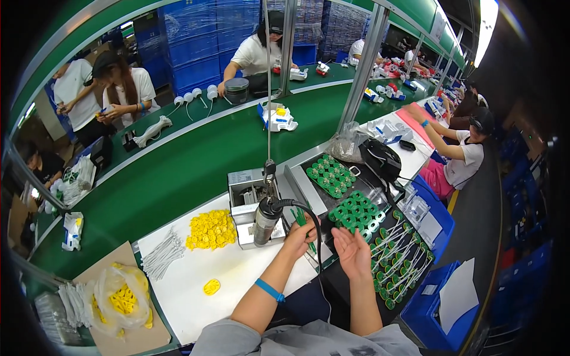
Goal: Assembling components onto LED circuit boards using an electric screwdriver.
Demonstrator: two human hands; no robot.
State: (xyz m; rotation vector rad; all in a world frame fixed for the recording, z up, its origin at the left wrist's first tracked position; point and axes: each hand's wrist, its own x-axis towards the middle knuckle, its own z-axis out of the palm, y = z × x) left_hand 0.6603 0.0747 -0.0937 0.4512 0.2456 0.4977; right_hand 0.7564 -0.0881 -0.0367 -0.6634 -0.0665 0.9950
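Observation:
My left hand (301,237), with a blue band on its wrist, is closed around long, thin green pieces (298,216) whose exact kind I cannot make out. It is just right of a hanging electric screwdriver (267,221) and its black cable. My right hand (352,254) is open, palm turned up, fingers stretched out and holding nothing. Beyond its fingertips are green ring-shaped parts (357,212) on a black surface. To its right, rows of round green circuit boards with white wires (396,261) lie spread out. A metal fixture box (246,204) stands behind the screwdriver.
On the white worktop (237,296) are a yellow parts pile (211,230), one loose yellow piece (212,287) and white wires (163,255). A bag of yellow parts (122,299) lies left. More green boards (331,176) and a black bag (381,159) are farther back. A green conveyor (196,172) runs beyond; co-workers sit along it.

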